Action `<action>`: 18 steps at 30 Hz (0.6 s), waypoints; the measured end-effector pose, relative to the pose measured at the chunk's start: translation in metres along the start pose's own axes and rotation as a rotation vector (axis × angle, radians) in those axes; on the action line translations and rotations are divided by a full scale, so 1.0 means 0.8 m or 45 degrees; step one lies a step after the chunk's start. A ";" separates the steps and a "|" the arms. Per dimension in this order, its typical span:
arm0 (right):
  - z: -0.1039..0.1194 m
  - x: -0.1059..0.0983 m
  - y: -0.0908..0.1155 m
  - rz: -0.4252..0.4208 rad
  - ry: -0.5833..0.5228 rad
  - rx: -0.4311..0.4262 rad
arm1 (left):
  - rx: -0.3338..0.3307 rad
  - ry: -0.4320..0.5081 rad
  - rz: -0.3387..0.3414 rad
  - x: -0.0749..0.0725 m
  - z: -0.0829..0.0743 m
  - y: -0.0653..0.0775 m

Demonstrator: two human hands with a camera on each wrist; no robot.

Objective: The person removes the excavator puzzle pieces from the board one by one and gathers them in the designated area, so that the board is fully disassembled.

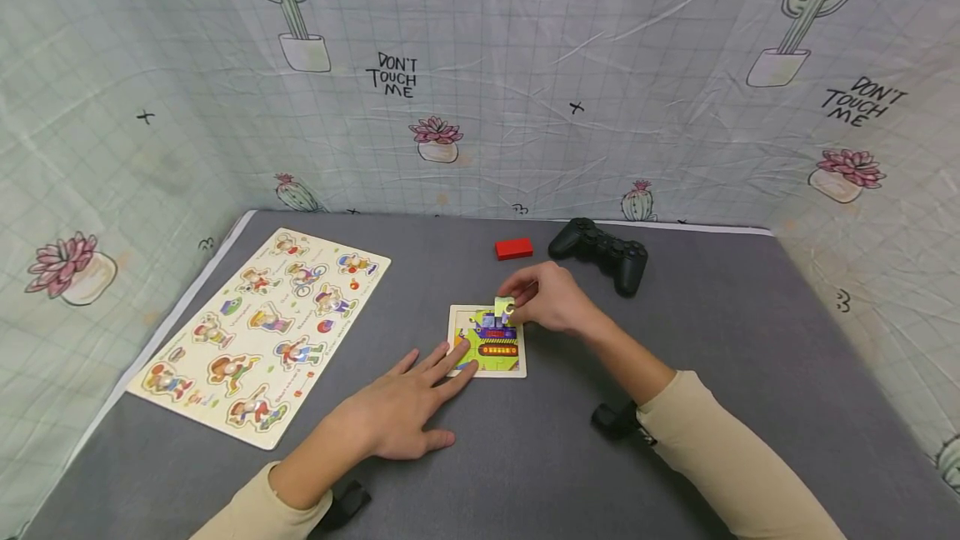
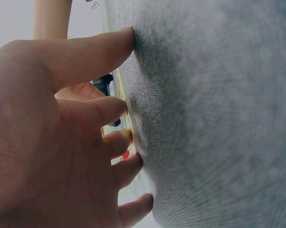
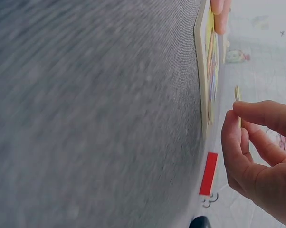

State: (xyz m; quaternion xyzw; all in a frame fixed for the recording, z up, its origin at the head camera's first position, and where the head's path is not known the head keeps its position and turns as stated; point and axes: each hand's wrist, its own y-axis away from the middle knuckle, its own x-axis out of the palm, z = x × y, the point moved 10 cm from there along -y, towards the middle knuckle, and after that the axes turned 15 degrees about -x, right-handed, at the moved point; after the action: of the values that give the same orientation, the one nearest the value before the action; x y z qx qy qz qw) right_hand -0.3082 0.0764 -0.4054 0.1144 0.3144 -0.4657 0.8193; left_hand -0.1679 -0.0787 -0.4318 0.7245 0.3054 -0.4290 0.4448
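Observation:
A small framed jigsaw puzzle (image 1: pixel 498 350) with a purple and orange tracked vehicle on green lies in the middle of the table. My right hand (image 1: pixel 551 298) pinches a jigsaw piece (image 1: pixel 503 307) between thumb and fingertips over the puzzle's upper right corner. Seen edge-on in the right wrist view, the thin piece (image 3: pixel 237 94) is raised above the board. My left hand (image 1: pixel 408 407) lies with fingers spread, its fingertips on the left side of the puzzle frame. In the left wrist view the left fingers (image 2: pixel 86 54) reach down to the frame's edge and tabletop.
A large wooden board (image 1: pixel 262 332) with cartoon figures lies at the left. Behind the puzzle are a red block (image 1: pixel 513 249) and a black game controller (image 1: pixel 598 252). Patterned cloth walls (image 1: pixel 510 90) rise around the grey table (image 1: pixel 570 473).

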 end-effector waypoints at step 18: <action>-0.035 -0.028 0.026 -0.016 -0.027 0.140 | 0.004 0.010 0.013 -0.001 0.000 0.002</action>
State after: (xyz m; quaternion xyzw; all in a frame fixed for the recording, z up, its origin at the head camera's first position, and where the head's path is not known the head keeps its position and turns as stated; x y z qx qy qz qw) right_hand -0.3105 0.1166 -0.4158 0.1523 0.2804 -0.4887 0.8120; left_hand -0.1669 -0.0793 -0.4303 0.7284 0.3026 -0.4244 0.4446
